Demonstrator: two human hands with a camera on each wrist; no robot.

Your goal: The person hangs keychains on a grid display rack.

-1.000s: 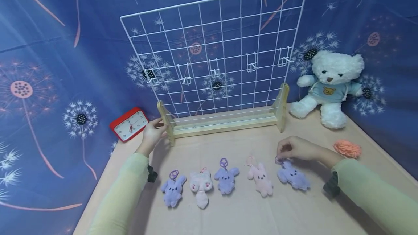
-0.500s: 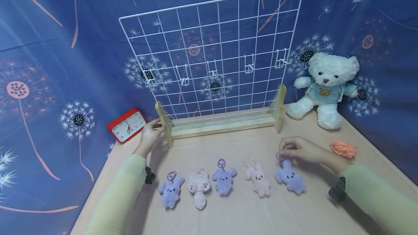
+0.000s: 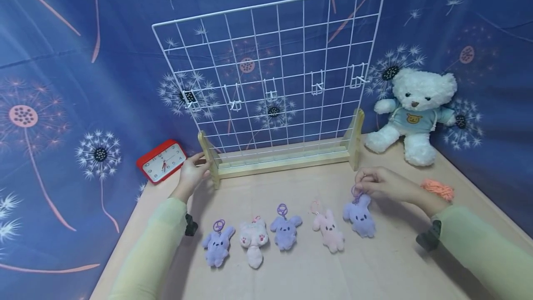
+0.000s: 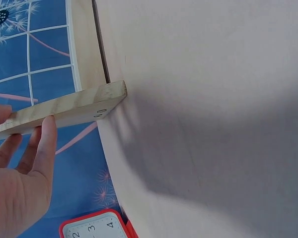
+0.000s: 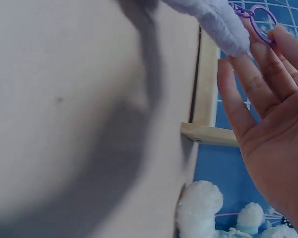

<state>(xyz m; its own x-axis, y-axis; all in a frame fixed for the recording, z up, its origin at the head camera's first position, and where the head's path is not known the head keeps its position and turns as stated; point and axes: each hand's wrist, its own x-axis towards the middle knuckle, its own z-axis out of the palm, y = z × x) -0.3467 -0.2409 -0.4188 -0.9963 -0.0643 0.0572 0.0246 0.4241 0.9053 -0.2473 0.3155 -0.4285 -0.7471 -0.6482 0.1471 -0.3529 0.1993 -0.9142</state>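
My right hand pinches the purple key ring of a lilac plush keychain between thumb and index finger. The plush hangs from the ring over the table's right side, and its fuzzy edge shows at the top of the right wrist view. At the left, my left hand holds the wooden end board of a white wire grid rack, thumb on one face and fingers on the other. Several small white hooks hang across the grid.
On the table lie two lilac plush keychains, a white one and a pink one in a row before the rack. A red clock stands left, a white teddy bear right, with orange yarn near my right wrist.
My right hand has lifted the rightmost lilac keychain by its ring; the plush swung from lying slanted to hanging, slightly left. My left hand stays at the end board.
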